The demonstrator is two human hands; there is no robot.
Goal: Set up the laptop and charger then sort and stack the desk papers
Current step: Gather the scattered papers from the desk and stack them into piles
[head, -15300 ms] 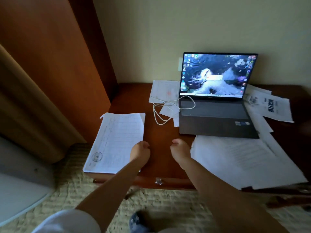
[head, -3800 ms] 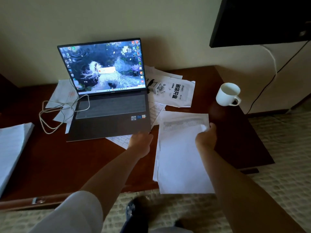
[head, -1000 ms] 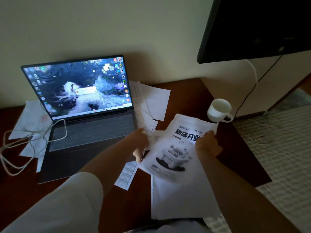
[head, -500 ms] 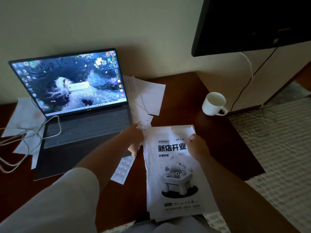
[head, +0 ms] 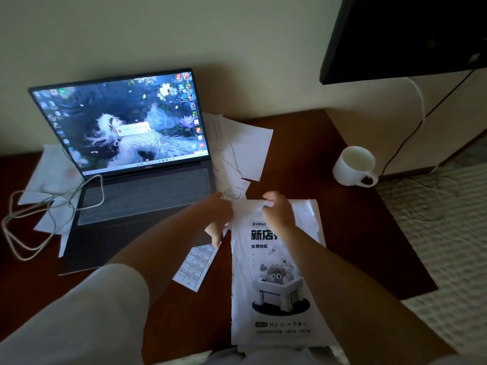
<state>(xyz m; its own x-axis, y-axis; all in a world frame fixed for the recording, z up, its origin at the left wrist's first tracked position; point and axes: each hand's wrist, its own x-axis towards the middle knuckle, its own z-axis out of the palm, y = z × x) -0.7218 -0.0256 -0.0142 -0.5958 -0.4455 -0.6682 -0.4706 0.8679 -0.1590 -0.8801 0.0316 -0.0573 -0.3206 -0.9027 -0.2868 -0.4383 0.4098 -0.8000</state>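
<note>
So we judge the laptop (head: 137,164) set up at ten o'clock with its cable (head: 50,206), while our left hand (head: 218,219) and right hand (head: 279,214) pinch the flyer-topped stack (head: 276,280) at six, loose sheets (head: 242,151) at twelve still unsorted.

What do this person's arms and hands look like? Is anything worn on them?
Both forearms are bare, and so are the left hand and right hand: no gloves, watch, rings or bracelets show. A loose pale, off-white sleeve covers the left upper arm to about the elbow. No sleeve is visible on the right arm.
</note>
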